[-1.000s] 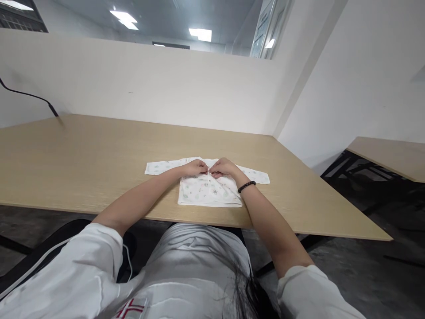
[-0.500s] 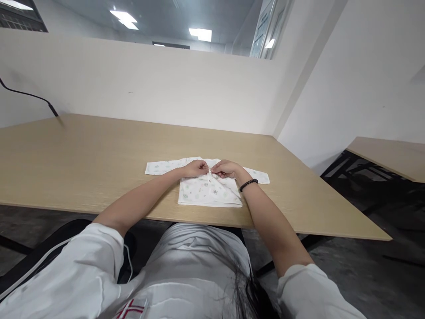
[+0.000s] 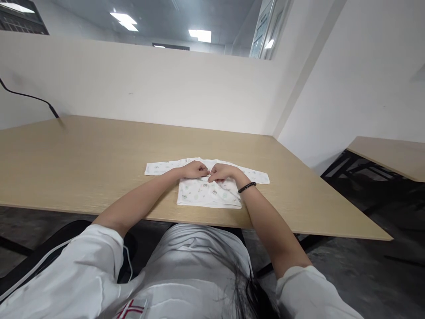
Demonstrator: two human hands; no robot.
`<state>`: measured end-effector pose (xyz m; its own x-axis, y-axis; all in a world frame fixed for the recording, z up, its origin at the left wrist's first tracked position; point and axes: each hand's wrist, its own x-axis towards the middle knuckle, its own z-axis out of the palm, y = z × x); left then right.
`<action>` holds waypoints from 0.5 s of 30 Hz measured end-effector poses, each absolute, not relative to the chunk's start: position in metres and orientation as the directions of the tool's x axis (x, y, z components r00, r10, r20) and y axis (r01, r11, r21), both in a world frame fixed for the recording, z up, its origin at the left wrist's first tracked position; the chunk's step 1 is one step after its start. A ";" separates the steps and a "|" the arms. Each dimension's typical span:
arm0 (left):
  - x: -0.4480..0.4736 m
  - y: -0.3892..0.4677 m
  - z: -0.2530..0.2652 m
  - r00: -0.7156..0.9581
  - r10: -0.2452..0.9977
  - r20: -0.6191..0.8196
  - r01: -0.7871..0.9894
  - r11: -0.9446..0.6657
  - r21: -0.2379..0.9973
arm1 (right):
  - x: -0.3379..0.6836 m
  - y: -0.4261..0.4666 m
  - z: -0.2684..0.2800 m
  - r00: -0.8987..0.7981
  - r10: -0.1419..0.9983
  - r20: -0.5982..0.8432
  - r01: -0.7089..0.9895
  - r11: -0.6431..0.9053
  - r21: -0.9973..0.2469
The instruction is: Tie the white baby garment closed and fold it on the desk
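Note:
A small white long-sleeved shirt [image 3: 209, 195] with a scattered print lies flat on the table, its sleeves spread to both sides and its hem toward me. My left hand [image 3: 195, 169] is closed on the cloth at the middle of the shirt's front, below the neckline. Right beside it, my right hand [image 3: 223, 172] pinches the same front part, fingers bent downward, a black beaded bracelet [image 3: 247, 187] on its wrist. What exactly lies between the fingertips is too small to make out. Both hands cover the upper front of the shirt.
The shirt rests near the front edge of a light wooden table [image 3: 99, 155]. A white wall [image 3: 166, 88] with a window [image 3: 212, 22] stands behind it. A black cable [image 3: 29, 94] hangs at the left. Another table [image 3: 392, 153] stands at the right.
My right hand has turned, its fingers now pointing lower over the shirt's front. The cloth beneath has smoothed a little. My left hand has hardly moved.

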<state>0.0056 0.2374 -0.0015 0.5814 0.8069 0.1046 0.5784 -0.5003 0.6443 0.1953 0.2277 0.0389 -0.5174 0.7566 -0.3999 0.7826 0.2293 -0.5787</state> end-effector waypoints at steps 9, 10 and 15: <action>0.010 0.224 0.006 0.670 0.741 0.038 0.468 -0.461 0.754 | 0.215 0.231 0.050 -0.512 0.755 -0.409 0.735 0.139 -0.664; 0.011 0.222 0.006 0.674 0.738 0.037 0.458 -0.457 0.763 | 0.216 0.231 0.052 -0.512 0.756 -0.408 0.730 0.132 -0.671; 0.015 0.219 0.005 0.688 0.724 0.041 0.445 -0.466 0.765 | 0.224 0.234 0.053 -0.499 0.745 -0.442 0.707 0.055 -0.705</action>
<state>0.0146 0.2187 0.0046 0.6882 0.7244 0.0413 0.4448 -0.4662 0.7647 0.2235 0.2344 0.0530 -0.4986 0.7455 -0.4424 0.7075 0.0550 -0.7046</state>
